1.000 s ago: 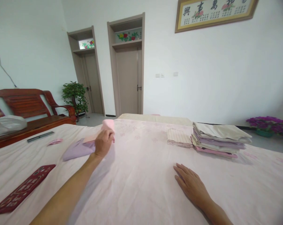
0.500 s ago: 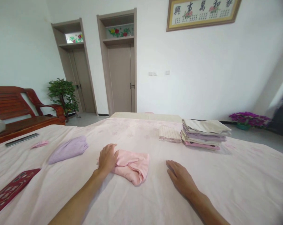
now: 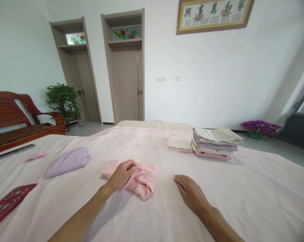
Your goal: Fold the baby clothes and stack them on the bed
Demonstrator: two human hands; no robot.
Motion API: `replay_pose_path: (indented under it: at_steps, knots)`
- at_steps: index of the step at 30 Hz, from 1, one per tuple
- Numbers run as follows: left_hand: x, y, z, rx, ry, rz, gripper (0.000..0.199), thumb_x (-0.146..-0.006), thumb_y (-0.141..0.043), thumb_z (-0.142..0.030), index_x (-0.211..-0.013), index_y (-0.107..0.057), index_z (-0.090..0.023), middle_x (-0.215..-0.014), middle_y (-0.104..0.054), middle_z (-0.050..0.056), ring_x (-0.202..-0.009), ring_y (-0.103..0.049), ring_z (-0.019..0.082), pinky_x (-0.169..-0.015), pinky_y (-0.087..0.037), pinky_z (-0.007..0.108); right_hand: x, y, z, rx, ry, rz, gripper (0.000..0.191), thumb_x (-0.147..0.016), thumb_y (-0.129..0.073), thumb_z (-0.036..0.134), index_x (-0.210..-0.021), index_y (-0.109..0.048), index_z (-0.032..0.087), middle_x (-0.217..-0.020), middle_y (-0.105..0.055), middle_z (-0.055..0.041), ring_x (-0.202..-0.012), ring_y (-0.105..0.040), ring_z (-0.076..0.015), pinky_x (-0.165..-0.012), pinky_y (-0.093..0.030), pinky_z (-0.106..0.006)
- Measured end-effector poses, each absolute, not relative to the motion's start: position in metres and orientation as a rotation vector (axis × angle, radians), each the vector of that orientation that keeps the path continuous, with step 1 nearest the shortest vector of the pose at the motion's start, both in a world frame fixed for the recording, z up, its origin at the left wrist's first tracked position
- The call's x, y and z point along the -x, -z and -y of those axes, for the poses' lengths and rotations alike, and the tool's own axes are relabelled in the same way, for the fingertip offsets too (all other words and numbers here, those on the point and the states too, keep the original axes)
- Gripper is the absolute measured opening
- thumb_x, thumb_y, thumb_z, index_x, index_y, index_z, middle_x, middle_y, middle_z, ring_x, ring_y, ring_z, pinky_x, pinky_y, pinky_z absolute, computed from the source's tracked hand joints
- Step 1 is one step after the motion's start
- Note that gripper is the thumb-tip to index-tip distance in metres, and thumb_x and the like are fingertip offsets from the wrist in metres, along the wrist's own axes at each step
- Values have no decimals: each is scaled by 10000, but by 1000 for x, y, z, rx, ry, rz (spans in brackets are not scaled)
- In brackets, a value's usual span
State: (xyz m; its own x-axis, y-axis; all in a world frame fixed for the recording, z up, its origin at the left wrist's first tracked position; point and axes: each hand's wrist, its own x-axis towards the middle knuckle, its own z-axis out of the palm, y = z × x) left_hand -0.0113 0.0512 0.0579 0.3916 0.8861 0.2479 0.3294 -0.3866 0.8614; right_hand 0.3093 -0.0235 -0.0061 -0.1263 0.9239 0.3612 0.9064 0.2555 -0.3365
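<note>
A pink cloth (image 3: 148, 179), partly folded and creased, lies on the pale pink sheet (image 3: 164, 215) in front of me. My left hand (image 3: 123, 174) is closed on a raised edge of this cloth, near its middle. To the right, my right hand (image 3: 190, 191) rests palm down on the sheet, its fingers stretched out and holding nothing. A gap of bare sheet separates it from the pink cloth. Left of the pink cloth is a bunched lilac cloth (image 3: 68, 163).
Folded cloths are stacked (image 3: 216, 144) at the back right, with a striped folded cloth (image 3: 179, 144) beside them. On the left lie a dark flat device (image 3: 15, 152), a small pink piece (image 3: 37, 156) and a red patterned item (image 3: 12, 203).
My left hand has shifted right across the pink cloth and closed on its edge, lifting a fold. My right hand stays on the sheet. The view has turned slightly right.
</note>
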Motion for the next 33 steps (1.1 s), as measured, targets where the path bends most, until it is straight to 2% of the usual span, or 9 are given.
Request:
replay_pose_path:
  at_steps: [4,7,12,15,20,22,25,30,33]
  knots:
    - [-18,-60,-3,-1578,-474,-635,307,-777,-670,-456,-783,-560,-169,-599,-468,-65,-471,-401,63,-465,-310,181,-307,4,26,1589,-52,2013,372,-962,-361,318,-1223,-606,221,-1222,-646,-67,-1112,-597,-204,-991,-462,-367]
    - [-30,-57,6,-1609,-300,-577,261,-770,-679,-403,-814,-620,-153,-610,-507,-46,-477,-434,71,-469,-338,188,-306,3,28,1519,-56,2032,378,-967,-352,314,-1264,-566,221,-1231,-634,-74,-1118,-591,-200,-991,-462,-361]
    - [-4,-41,-50,-2106,-821,-1253,169,-831,-577,-298,-943,-650,-194,-950,-641,46,-846,-592,167,-787,-444,267,-297,-5,37,1382,-53,2153,423,-962,-382,291,-1371,-480,247,-1346,-556,-91,-1212,-528,-213,-1023,-435,-388]
    - [22,-22,-84,-2327,-667,-1640,249,-825,-596,-267,-1070,-614,-222,-1092,-604,66,-1000,-586,202,-854,-421,288,-280,-14,43,1240,-87,2286,450,-955,-419,290,-1404,-439,271,-1391,-513,-98,-1235,-499,-218,-1004,-436,-384]
    - [30,-2,-92,-2492,-520,-1745,93,-896,-476,-230,-907,-567,-218,-965,-612,43,-864,-610,189,-746,-421,277,-250,-16,38,1170,-176,2418,204,-954,-447,238,-974,-650,233,-1045,-661,-53,-979,-574,-178,-863,-441,-318]
    - [24,-5,-90,-2476,-667,-1727,100,-909,-439,-226,-885,-536,-223,-927,-612,27,-827,-609,178,-717,-416,270,-246,-13,35,1240,-161,2427,194,-948,-451,226,-848,-617,212,-913,-649,-37,-876,-559,-170,-804,-429,-308]
    - [25,-18,-93,-2275,-1085,-1688,119,-925,-417,-285,-889,-519,-233,-877,-622,0,-811,-613,166,-712,-425,262,-249,-10,34,1269,-179,2392,189,-951,-417,224,-830,-562,207,-875,-616,-34,-825,-528,-173,-772,-418,-314]
    - [60,-38,-123,-1590,-1774,-1721,188,-864,-465,-363,-936,-539,-205,-868,-628,5,-812,-616,170,-723,-489,275,-265,-13,40,1126,-515,1944,213,-982,-337,318,-905,-509,218,-976,-619,-54,-916,-556,-178,-840,-445,-320]
    - [89,-36,-142,-1293,-1953,-1683,220,-824,-455,-361,-942,-525,-189,-847,-617,11,-772,-617,164,-686,-524,289,-275,-19,37,1157,-653,1553,250,-974,-355,405,-877,-492,220,-1049,-640,-73,-957,-577,-192,-852,-462,-327]
